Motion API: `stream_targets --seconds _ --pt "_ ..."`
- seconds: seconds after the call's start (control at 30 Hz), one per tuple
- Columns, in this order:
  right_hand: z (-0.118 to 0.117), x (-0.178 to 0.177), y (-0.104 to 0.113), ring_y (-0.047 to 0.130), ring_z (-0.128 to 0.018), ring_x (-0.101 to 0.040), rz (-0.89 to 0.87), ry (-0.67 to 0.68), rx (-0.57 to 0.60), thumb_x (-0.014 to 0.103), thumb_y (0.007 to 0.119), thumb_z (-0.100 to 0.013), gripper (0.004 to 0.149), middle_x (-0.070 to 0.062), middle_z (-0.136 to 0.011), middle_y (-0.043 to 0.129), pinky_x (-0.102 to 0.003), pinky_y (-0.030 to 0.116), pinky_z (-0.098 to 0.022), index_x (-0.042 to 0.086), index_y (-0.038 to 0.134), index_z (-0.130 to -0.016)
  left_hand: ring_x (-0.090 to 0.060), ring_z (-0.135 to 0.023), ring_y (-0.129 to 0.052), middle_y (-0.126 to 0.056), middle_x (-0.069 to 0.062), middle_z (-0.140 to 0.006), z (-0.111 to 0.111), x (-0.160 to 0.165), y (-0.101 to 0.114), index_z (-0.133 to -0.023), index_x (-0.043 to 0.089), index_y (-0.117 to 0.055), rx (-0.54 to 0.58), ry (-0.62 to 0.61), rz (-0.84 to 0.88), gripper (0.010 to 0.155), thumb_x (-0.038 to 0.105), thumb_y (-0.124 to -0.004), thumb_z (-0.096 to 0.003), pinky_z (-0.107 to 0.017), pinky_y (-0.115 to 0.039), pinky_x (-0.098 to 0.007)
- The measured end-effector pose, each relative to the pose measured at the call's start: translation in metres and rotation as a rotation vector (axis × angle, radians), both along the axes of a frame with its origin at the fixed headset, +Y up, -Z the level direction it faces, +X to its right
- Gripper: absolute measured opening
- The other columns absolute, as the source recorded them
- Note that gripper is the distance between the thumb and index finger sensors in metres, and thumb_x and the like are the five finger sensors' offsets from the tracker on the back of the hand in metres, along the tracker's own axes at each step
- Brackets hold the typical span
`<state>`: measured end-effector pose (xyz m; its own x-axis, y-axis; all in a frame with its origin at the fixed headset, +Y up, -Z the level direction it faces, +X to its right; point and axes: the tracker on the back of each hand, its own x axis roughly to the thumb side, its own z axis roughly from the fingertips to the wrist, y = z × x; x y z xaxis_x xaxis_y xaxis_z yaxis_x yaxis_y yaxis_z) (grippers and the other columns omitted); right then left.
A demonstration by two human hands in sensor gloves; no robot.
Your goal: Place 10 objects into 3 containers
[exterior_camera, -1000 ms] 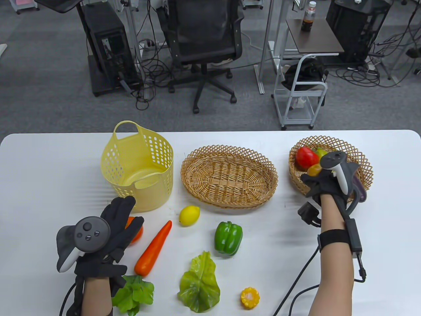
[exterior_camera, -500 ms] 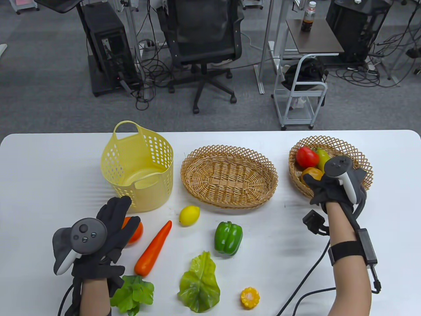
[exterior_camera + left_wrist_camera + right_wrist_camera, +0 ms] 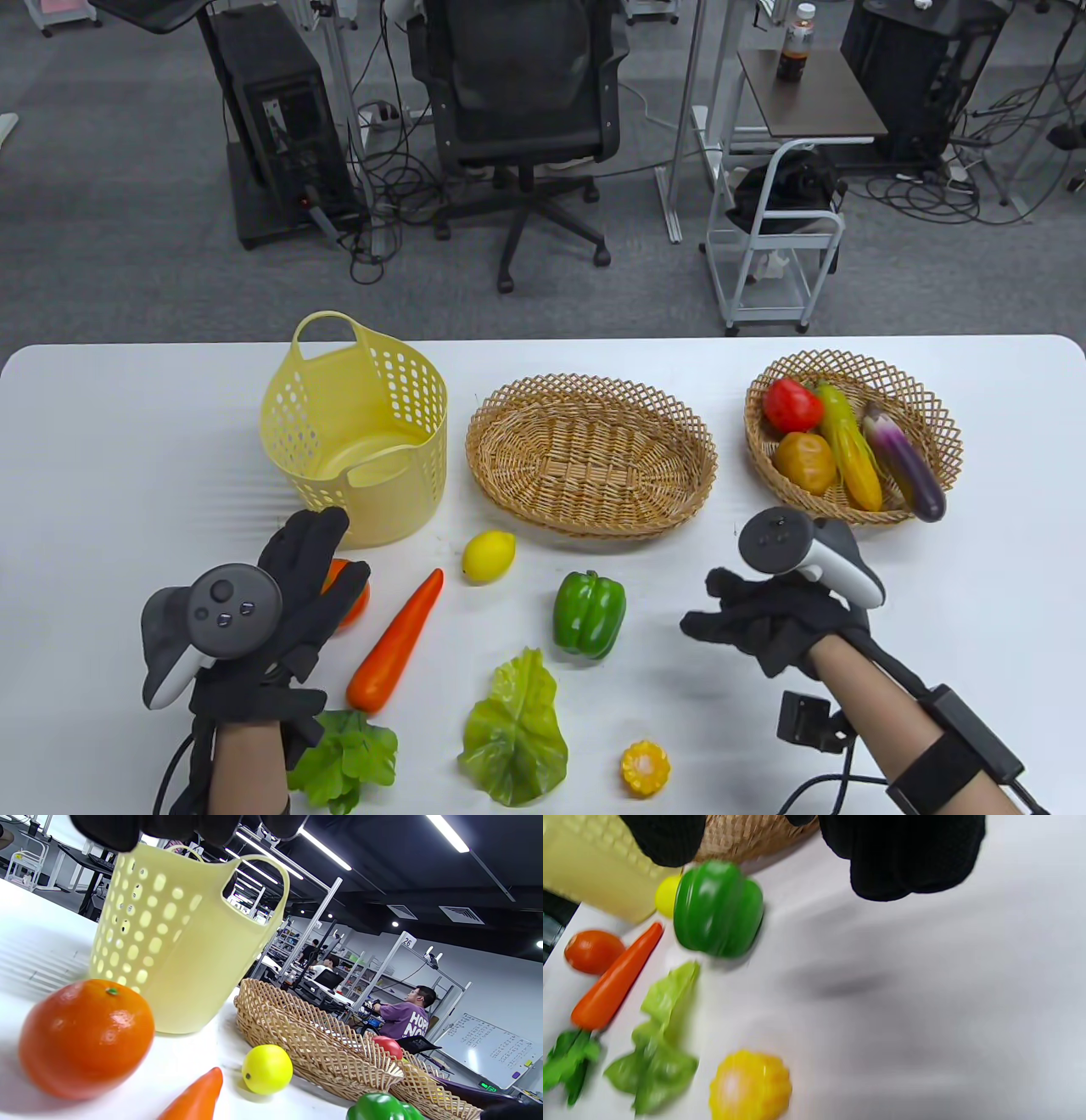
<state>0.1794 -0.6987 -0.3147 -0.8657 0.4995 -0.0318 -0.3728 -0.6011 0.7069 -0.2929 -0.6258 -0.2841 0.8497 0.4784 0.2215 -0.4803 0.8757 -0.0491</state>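
Note:
My left hand (image 3: 314, 586) hovers open over an orange (image 3: 352, 598), which fills the lower left of the left wrist view (image 3: 85, 1037). My right hand (image 3: 747, 615) is open and empty, right of the green pepper (image 3: 590, 613). The round wicker basket (image 3: 942, 424) holds a red tomato (image 3: 792, 405), a brownish fruit (image 3: 806, 463), a corn cob (image 3: 848, 450) and a purple eggplant (image 3: 904, 463). The yellow plastic basket (image 3: 356, 433) and the oval wicker basket (image 3: 590, 454) hold nothing. A carrot (image 3: 394, 641), lemon (image 3: 489, 556), lettuce leaf (image 3: 513, 730), corn piece (image 3: 645, 768) and green leafy piece (image 3: 344, 760) lie on the table.
The white table (image 3: 127, 441) ends at a far edge behind the baskets. Beyond it are an office chair (image 3: 522, 102), a small cart (image 3: 776, 246) and cables on the floor. Cables run from both wrists off the near edge.
My right hand has let go of the eggplant in the round basket and drawn back toward me and left, near the green pepper. My left hand has barely moved.

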Motion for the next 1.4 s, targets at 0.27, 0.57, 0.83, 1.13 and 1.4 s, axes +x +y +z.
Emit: stream_targets --seconds 0.27,0.57,0.83,1.13,1.4 --pt "0.023 -0.036 -0.040 0.087 -0.072 -0.039 0.004 0.268 -0.270 0.055 0.068 -0.056 0.087 -0.032 -0.106 0.055 -0.040 0.082 -0.051 0.009 0.020 -0.113 -0.055 -0.112 -0.046 -0.042 -0.026 -0.124 0.002 -0.005 0.001 -0.121 0.019 -0.040 0.006 0.003 0.016 0.075 0.065 -0.047 -0.0630 -0.070 -0.058 -0.068" --pt "0.031 -0.065 -0.065 0.087 -0.072 -0.037 0.069 0.400 -0.345 0.053 0.072 -0.054 0.080 -0.026 -0.101 0.061 -0.040 0.082 -0.051 0.030 0.021 -0.111 -0.055 -0.112 -0.046 -0.042 -0.026 -0.124 0.002 -0.005 0.001 -0.121 0.019 -0.039 0.009 -0.002 0.017 0.075 0.066 -0.047 -0.0630 -0.071 -0.058 -0.068" --pt "0.041 -0.086 -0.070 0.086 -0.072 -0.032 0.265 0.598 -0.158 0.046 0.077 -0.051 0.075 -0.017 -0.090 0.064 -0.037 0.083 -0.049 0.037 0.027 -0.107 -0.055 -0.112 -0.046 -0.042 -0.026 -0.124 0.001 -0.004 0.001 -0.121 0.019 -0.039 0.002 -0.004 0.017 0.075 0.066 -0.047 -0.0629 -0.071 -0.058 -0.068" --pt "0.046 -0.096 -0.067 0.084 -0.072 -0.034 0.293 0.699 -0.080 0.047 0.079 -0.050 0.077 -0.020 -0.090 0.063 -0.040 0.080 -0.051 0.032 0.031 -0.107 -0.055 -0.112 -0.046 -0.042 -0.026 -0.124 0.001 -0.003 0.000 -0.121 0.019 -0.039 -0.001 -0.007 0.016 0.075 0.066 -0.047 -0.0629 -0.070 -0.058 -0.068" --pt "0.054 -0.102 -0.063 0.085 -0.073 -0.035 0.371 0.764 -0.010 0.054 0.077 -0.048 0.082 -0.019 -0.093 0.064 -0.039 0.082 -0.050 0.026 0.028 -0.108 -0.056 -0.111 -0.046 -0.042 -0.026 -0.124 0.000 -0.003 0.000 -0.121 0.019 -0.039 0.001 -0.010 0.021 0.075 0.066 -0.047 -0.0630 -0.071 -0.058 -0.068"
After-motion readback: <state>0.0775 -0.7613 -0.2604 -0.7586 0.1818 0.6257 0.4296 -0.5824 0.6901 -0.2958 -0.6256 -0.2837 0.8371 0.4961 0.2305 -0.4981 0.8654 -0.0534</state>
